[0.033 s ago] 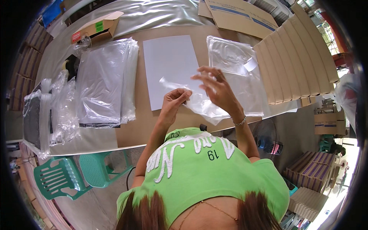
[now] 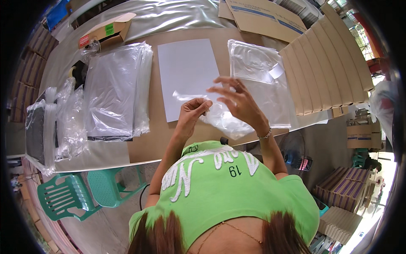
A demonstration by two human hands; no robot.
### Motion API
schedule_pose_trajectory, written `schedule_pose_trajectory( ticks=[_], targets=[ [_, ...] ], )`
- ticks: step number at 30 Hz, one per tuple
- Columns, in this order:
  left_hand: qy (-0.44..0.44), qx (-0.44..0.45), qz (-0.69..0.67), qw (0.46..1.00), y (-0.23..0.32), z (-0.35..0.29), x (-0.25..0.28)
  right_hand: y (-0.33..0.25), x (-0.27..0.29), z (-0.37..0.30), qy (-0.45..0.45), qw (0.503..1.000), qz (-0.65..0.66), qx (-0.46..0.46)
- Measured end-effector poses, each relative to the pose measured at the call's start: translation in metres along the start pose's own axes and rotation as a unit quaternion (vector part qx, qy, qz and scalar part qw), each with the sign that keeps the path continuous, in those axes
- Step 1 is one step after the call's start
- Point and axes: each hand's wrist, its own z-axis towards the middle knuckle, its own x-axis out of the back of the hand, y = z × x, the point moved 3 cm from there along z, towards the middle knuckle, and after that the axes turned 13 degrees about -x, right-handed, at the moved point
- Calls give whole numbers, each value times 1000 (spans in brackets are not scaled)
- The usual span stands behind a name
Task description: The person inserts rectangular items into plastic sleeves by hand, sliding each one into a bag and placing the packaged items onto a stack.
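Between finger and thumb, my left hand (image 2: 194, 111) pinches the edge of a clear plastic bag (image 2: 230, 122), which hangs crumpled toward the table's near edge. My right hand (image 2: 240, 99) hovers just above and to the right of it, fingers spread, holding nothing that I can see. Under the bag's far end lies a white board (image 2: 188, 63) on a brown sheet. Right of the board, flat clear plastic bags (image 2: 253, 61) lie with a small white piece (image 2: 276, 71) on top.
At left are a stack of plastic-wrapped sheets (image 2: 114, 89), more wrapped bundles (image 2: 69, 118) and a small open carton (image 2: 108, 30). A row of brown board packs (image 2: 325, 67) stands at right, with flattened cardboard (image 2: 266, 17) behind. Green plastic chairs (image 2: 69, 197) stand below the table's left edge.
My right hand has shifted slightly left, its fingers changing pose. The bag's loose folds have moved a little, while my left hand keeps its pinch in the same place.
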Motion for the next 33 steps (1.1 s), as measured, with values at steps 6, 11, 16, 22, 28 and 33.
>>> schedule_pose_trajectory(
  ticks=[6, 11, 16, 22, 28, 33],
  targets=[
    [-3, 25, -11, 1000, 4, -3, -11, -7, -3, -3, -29, 995, -21, 89],
    [-43, 94, -50, 993, 9, -6, -6, -7, -3, 0, -18, 991, 90, 99],
    [8, 174, -178, 969, 24, -18, -22, -6, 1, 5, -67, 927, 368, 29],
    [14, 110, -107, 988, 15, -16, 8, 18, 1, 9, 10, 777, 629, 24],
    [-29, 115, -77, 990, 19, -15, 14, 32, 9, 9, 60, 856, 514, 18],
    [-43, 129, -18, 991, 38, -9, -33, 24, 0, 8, 8, 874, 486, 1]
  ],
)
